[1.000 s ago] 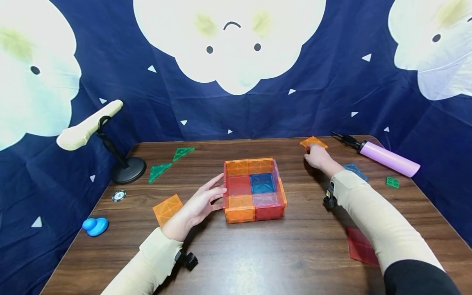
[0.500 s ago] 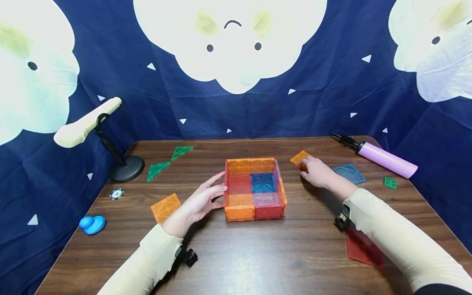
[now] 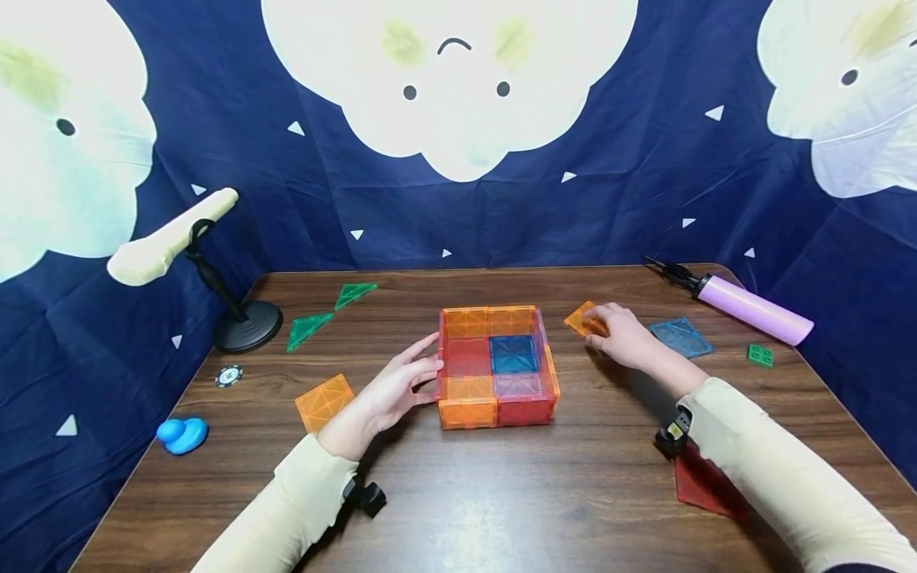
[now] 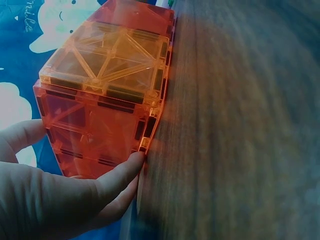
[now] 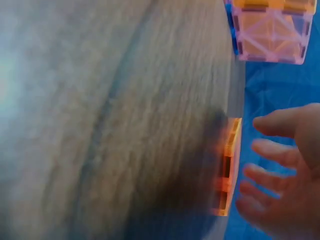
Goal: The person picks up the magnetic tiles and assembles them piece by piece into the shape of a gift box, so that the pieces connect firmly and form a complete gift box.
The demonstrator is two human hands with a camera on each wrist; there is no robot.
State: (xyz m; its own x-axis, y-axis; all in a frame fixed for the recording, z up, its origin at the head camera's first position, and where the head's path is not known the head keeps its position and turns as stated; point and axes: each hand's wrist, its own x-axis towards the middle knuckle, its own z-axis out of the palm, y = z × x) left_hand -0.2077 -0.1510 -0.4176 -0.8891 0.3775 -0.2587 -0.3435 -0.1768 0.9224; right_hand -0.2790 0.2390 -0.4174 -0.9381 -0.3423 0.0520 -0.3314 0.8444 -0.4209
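An open-topped box [image 3: 467,415] of see-through magnetic tiles, with orange, red and purple walls, stands mid-table; red, blue, orange and purple show inside. My left hand [image 3: 390,394] rests spread fingers against its left side. Close up in the left wrist view, the thumb and fingertips lie at opposite edges of a red wall tile [image 4: 95,130]. To the box's right, a loose orange square tile [image 3: 577,320] lies flat on the table. My right hand [image 3: 622,338] hovers over it, fingers loosely bent; in the right wrist view a gap separates them from the tile [image 5: 228,170].
Another orange tile [image 3: 325,402] and green triangle tiles [image 3: 310,328] lie left. A blue tile [image 3: 682,337], red tile [image 3: 705,485], green brick [image 3: 760,356] and purple hand pump [image 3: 755,309] are right. Far left are a stand [image 3: 247,326], poker chip [image 3: 229,376] and blue duck [image 3: 182,435].
My right hand has brought the orange tile from the back edge nearer the box, then its fingers have come off it. The left hand stays at the box.
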